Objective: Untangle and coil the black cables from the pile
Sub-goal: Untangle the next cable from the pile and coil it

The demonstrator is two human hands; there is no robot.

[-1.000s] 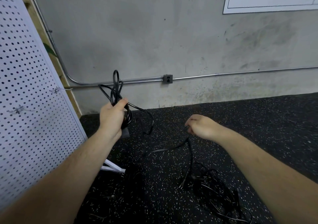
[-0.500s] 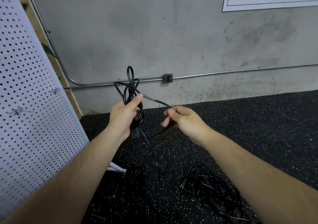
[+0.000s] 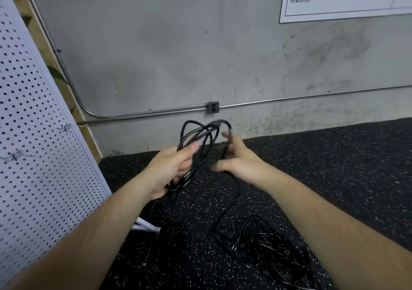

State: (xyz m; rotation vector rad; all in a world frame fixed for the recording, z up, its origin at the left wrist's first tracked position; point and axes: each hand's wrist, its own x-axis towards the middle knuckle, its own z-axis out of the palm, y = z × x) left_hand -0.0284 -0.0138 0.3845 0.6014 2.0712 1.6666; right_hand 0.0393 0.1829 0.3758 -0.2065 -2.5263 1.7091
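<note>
Holding a coil of black cable (image 3: pixel 200 132) in the air just below the grey outlet box (image 3: pixel 213 107) on the wall. Drawn into a narrow oval of several loops, long axis near upright but leaning: top end up by the outlet box, bottom end lower and to the left of it. Gripped round its lower half by the left hand (image 3: pixel 169 171), below and left of the outlet box, fingers curled about the bunched strands and thumb laid straight along them, pointing up toward the box. Met on the other side by the right hand (image 3: pixel 240 160), just below and slightly right of the outlet box, palm turned toward the coil, thumb stretched out to the left, fingers raised and spread, touching the outermost loop where it arcs over the top. Too blurred to tell whether those fingers pinch the strand or only guide it. From under the right hand, one loose strand of the same cable dropping straight down, away from the outlet box, to the pile of black cables (image 3: pixel 272 249) on the speckled rubber floor (image 3: pixel 334 167), far below the box and a little right. A smaller dark bundle (image 3: pixel 176 234) far below the box and left. White pegboard (image 3: pixel 33 156) well to the left of the box.
</note>
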